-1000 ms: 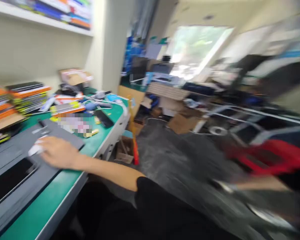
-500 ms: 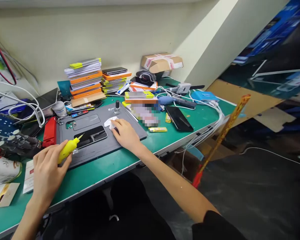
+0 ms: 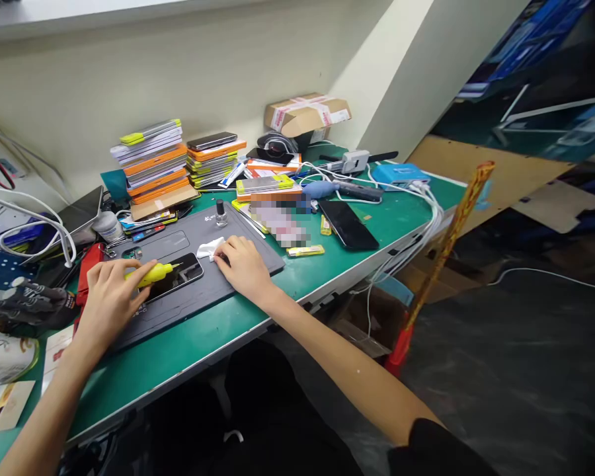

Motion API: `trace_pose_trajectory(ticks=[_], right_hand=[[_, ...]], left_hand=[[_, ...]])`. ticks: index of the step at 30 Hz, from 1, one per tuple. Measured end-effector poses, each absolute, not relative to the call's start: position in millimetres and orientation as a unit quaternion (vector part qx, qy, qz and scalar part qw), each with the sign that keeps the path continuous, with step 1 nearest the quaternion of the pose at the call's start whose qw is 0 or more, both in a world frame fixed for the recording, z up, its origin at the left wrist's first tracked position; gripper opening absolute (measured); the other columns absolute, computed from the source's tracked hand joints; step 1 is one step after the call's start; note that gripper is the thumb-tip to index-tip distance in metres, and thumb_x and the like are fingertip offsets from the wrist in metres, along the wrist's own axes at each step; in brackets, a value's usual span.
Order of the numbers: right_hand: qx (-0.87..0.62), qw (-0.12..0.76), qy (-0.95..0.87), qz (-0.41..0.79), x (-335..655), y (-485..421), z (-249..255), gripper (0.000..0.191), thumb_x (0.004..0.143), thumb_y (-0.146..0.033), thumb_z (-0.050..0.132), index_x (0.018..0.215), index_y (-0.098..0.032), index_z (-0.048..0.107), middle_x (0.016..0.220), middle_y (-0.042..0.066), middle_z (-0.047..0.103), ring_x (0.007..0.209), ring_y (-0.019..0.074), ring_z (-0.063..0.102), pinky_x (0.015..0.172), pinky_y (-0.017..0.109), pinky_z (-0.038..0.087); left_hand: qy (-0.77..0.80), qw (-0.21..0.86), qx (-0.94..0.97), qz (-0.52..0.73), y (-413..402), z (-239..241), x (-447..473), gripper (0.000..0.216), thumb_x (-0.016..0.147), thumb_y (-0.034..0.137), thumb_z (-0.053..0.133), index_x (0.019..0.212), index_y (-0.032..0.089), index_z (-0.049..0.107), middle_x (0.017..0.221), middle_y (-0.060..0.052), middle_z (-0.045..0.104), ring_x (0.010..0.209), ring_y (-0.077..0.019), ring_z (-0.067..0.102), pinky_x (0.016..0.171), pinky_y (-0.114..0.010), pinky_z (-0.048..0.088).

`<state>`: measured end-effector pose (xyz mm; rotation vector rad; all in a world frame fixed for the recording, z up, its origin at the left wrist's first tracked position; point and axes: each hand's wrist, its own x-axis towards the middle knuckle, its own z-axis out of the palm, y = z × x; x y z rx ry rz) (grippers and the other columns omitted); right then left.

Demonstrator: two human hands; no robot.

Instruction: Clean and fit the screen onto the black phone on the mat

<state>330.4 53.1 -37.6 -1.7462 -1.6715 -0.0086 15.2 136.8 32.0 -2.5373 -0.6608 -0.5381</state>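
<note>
Where left hand (image 3: 110, 297) grips, yellow bottle (image 3: 155, 273) part-hidden.

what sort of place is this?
Probably a phone-repair workbench: a dark phone on a grey mat, a yellow nozzle bottle in the left hand, and stacks of flat items by the wall.

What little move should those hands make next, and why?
Perhaps the left hand should lower the yellow bottle slightly toward the phone on the gray mat: the bottle's thin nozzle appears over the phone's dark screen, and the right hand touches a white tissue close beside it.
</note>
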Motion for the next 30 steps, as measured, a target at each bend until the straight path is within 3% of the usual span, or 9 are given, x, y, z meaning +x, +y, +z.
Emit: trace_pose_trajectory(ticks=[10,18,23,30], right_hand=[[-0.674,0.348,-0.652,0.000,331,52,-38,0.014,0.115,-0.023,0.064,0.107,-0.021,0.075,0.122,0.011,0.076,0.114,0.0316,0.064,0.100,0.045,0.047],[-0.662,0.366,-0.654,0.000,331,52,-39,0.016,0.114,-0.023,0.062,0.105,-0.022,0.075,0.119,0.013,0.076,0.112,0.0329,0.063,0.100,0.047,0.046],[-0.663,0.366,-0.653,-0.002,331,53,-39,0.017,0.114,-0.023,0.061,0.105,-0.022,0.076,0.120,0.013,0.076,0.114,0.0340,0.063,0.100,0.048,0.047],[-0.660,0.363,-0.658,-0.003,331,51,-38,0.017,0.114,-0.023,0.060,0.107,-0.022,0.075,0.122,0.014,0.076,0.115,0.0343,0.064,0.100,0.047,0.047]], left_hand=[[-0.227,0.252,-0.925,-0.169,126,41,7,0.041,0.116,0.027,0.065,0.156,0.025,0.070,0.134,-0.015,0.078,0.128,-0.0386,0.066,0.116,-0.060,0.042],[-0.306,0.244,-0.912,-0.126,109,50,-35,0.039,0.118,0.032,0.058,0.153,0.032,0.074,0.133,-0.014,0.080,0.124,-0.0366,0.069,0.121,-0.062,0.041],[-0.337,0.229,-0.905,-0.123,99,54,-47,0.042,0.115,0.032,0.057,0.153,0.034,0.077,0.132,-0.016,0.079,0.125,-0.0408,0.068,0.123,-0.067,0.041],[-0.367,0.239,-0.890,-0.128,88,54,-41,0.040,0.115,0.034,0.059,0.150,0.032,0.079,0.130,-0.017,0.079,0.124,-0.0416,0.067,0.119,-0.066,0.042]])
